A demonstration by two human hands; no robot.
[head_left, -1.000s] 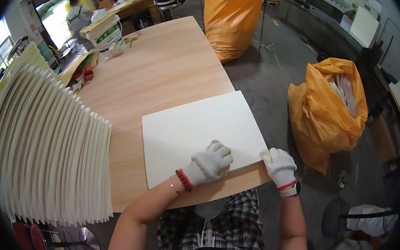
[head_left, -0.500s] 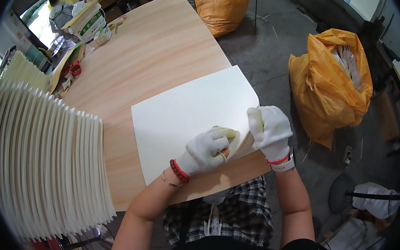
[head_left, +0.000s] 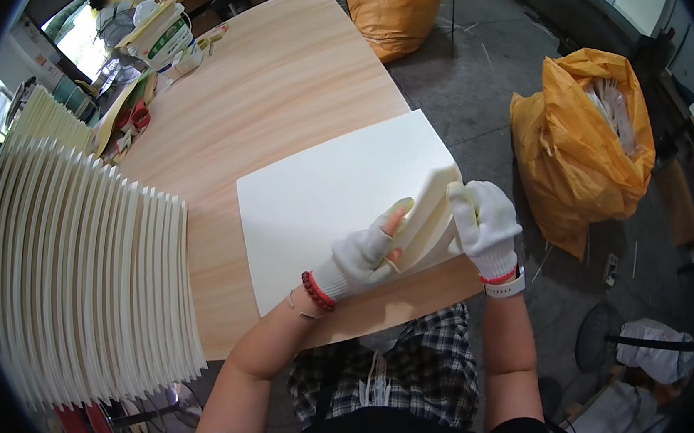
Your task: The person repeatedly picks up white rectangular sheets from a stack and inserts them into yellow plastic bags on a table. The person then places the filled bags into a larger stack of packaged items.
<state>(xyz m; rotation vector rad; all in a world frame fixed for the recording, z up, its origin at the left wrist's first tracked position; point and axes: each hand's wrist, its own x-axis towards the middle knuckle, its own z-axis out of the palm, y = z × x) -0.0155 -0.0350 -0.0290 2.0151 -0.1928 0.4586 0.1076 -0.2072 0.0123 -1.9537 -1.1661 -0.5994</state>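
Observation:
A large white sheet [head_left: 324, 189] lies on the wooden table in front of me, its right part bent up into a raised curl [head_left: 428, 212]. My right hand [head_left: 484, 221], in a white knitted glove, is closed on the sheet's right edge. My left hand [head_left: 362, 256], gloved too with bare fingertips showing, rests on the sheet just left of the curl. Its thumb and forefinger are apart, close against the bent part. Whether the curl is one layer or several is hard to make out.
A tall row of layered cream-white panels [head_left: 91, 275] stands along the left side of the table [head_left: 269, 67]. Orange sacks [head_left: 582, 156] stand on the floor beyond the right edge. At the far left are a white bucket [head_left: 167, 41], red-handled tools [head_left: 135, 115] and another person [head_left: 113, 23].
The sheet's right part has risen into a taller curl. My left fingers have spread and turned upward beside it; my right hand keeps its hold, shifting slightly right in view.

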